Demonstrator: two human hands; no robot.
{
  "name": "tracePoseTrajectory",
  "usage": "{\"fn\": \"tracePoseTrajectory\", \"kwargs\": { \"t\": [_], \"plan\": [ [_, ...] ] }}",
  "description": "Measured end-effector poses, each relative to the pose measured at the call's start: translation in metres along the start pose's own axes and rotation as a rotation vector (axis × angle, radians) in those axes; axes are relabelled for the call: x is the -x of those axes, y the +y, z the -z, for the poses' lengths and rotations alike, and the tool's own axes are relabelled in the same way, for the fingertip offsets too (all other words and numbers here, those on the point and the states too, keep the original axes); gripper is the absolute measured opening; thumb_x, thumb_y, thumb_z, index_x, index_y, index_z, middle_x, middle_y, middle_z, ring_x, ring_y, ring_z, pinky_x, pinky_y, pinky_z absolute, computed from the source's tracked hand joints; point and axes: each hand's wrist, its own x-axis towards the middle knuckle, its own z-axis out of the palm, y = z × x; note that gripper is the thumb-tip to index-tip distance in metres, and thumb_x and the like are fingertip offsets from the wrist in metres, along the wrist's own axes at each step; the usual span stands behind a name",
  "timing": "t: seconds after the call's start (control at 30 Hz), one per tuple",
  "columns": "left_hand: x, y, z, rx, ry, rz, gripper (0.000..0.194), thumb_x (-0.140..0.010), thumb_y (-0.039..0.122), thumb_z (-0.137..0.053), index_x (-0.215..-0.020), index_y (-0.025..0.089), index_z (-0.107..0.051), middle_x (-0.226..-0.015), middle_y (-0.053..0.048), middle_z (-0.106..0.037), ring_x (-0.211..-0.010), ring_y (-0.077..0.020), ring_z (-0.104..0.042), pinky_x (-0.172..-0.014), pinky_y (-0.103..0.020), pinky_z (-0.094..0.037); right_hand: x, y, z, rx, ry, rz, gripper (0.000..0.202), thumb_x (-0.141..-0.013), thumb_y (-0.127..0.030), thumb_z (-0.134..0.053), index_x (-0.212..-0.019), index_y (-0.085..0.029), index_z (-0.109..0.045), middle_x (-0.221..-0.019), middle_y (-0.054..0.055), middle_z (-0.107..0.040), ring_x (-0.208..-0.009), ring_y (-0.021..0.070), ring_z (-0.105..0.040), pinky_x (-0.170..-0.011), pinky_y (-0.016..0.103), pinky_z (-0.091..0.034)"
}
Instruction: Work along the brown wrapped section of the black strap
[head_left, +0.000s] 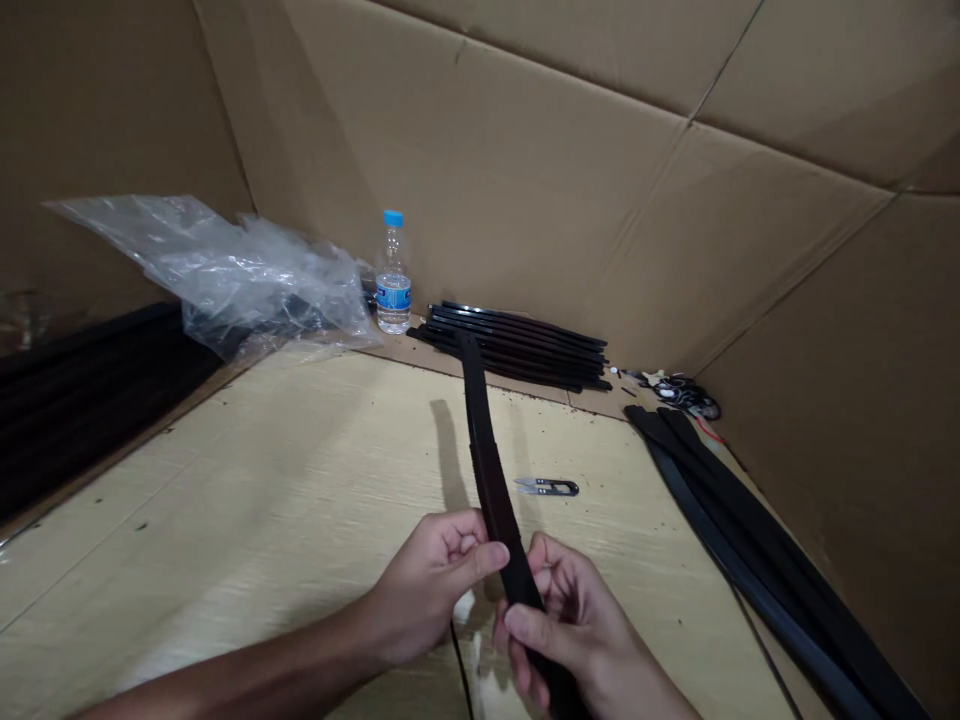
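Observation:
A long, slightly curved black strip (pixel 491 480) is held up over the pale wooden tabletop, its far end pointing away from me. My left hand (pixel 442 575) pinches it from the left, thumb lying on the upper face. Lower down, my right hand (pixel 562 625) grips the same strip from the right, thumb on top and fingers curled underneath. A dark band wraps the strip's middle section. The near end runs out of sight past my right hand. Just right of the strip lies a pair of thread snips (pixel 547 487) on the table.
Black strips (pixel 525 345) are stacked at the back; longer ones (pixel 750 560) lie along the right edge. A water bottle (pixel 394 275) stands beside crumpled clear plastic (pixel 262 280). Dark lengths (pixel 97 390) fill the left side. Cardboard walls (pixel 525 170) surround the table (pixel 262 480).

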Motion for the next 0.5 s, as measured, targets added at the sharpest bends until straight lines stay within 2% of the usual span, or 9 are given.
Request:
{"fn": "tracePoseTrajectory", "kwargs": {
  "t": [0.1, 0.27, 0.4, 0.5],
  "plan": [
    [-0.0008, -0.002, 0.0016, -0.015, 0.007, 0.007, 0.036, -0.074, 0.048, -0.067, -0.076, 0.012, -0.065, -0.065, -0.005, -0.068, -0.045, -0.0117, -0.054, -0.046, -0.022, -0.041, -0.0008, -0.0007, -0.004, 0.02, 0.057, 0.007, 0.04, -0.072, -0.037, -0.077, -0.08, -0.019, -0.043, -0.064, 0.002, -0.07, -0.039, 0.0034, -0.05, -0.038, 0.012, -0.037],
    [-0.0014, -0.0061, 0.003, -0.028, -0.002, 0.003, 0.037, -0.077, 0.05, -0.064, -0.078, 0.013, -0.062, -0.062, -0.004, -0.067, -0.047, -0.0126, -0.055, -0.047, -0.023, -0.042, -0.0029, 0.001, -0.0075, 0.053, 0.108, 0.033, 0.045, -0.067, -0.041, -0.08, -0.074, -0.019, -0.041, -0.059, 0.0, -0.069, -0.038, 0.0034, -0.049, -0.038, 0.013, -0.039],
    [-0.0009, -0.0093, 0.0024, -0.005, -0.076, -0.022, 0.036, -0.079, 0.05, -0.062, -0.078, 0.014, -0.058, -0.056, -0.001, -0.063, -0.046, -0.0133, -0.056, -0.049, -0.024, -0.043, -0.0047, 0.0028, -0.0085, 0.061, 0.204, -0.023, 0.043, -0.078, -0.057, -0.063, -0.071, -0.018, -0.045, -0.054, 0.002, -0.068, -0.033, 0.005, -0.049, -0.032, 0.012, -0.036],
    [0.0006, -0.0097, 0.0013, -0.018, -0.089, -0.027, 0.036, -0.077, 0.05, -0.065, -0.075, 0.015, -0.056, -0.058, -0.003, -0.065, -0.05, -0.0157, -0.059, -0.052, -0.026, -0.044, -0.0065, 0.0036, -0.009, 0.086, 0.259, -0.095, 0.05, -0.078, -0.064, -0.055, -0.067, -0.016, -0.05, -0.043, 0.001, -0.062, -0.026, 0.0054, -0.044, -0.026, 0.012, -0.031]
  ]
}}
